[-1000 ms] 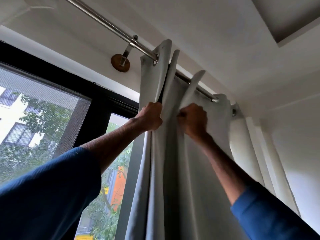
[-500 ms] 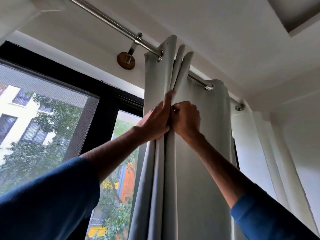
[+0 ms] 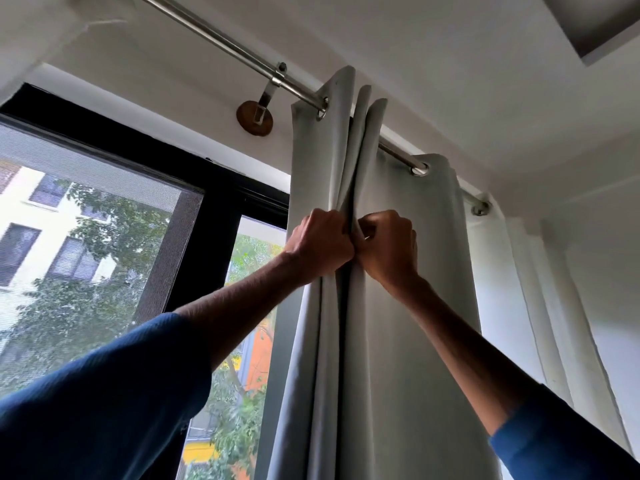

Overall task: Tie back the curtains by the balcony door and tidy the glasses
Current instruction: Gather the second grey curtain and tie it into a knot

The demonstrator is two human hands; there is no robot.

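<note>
**Position of parts.** The pale grey eyelet curtain [image 3: 398, 306] hangs from the brushed-steel curtain rod [image 3: 221, 38], to the right of the black-framed balcony door glass [image 3: 207, 209] and to the left of a white sheer panel [image 3: 519, 289]. Three of its top folds stand packed together at the left. One wider panel spreads right to the next eyelet.

**Grip state.** The left-hand grip [image 3: 320, 245] is closed round the packed folds, fingers curled into the cloth. The right-hand grip [image 3: 389, 247] is closed on the neighbouring fold. The two fists touch, high up and a short way below the rod.

**Reason for the hold.** Holding close under the eyelets probably lets the pleats be stacked evenly before the cloth is bunched lower down. Judged from this, the step in hand is gathering. No tie-back band is in view, so tying is not yet done.

**Support.** A round wooden wall bracket [image 3: 254, 117] carries the rod just left of the curtain.

**Glasses.** Not in view.

**Markings.** No brand, label or legible writing appears on the curtain, rod or door frame.
</note>
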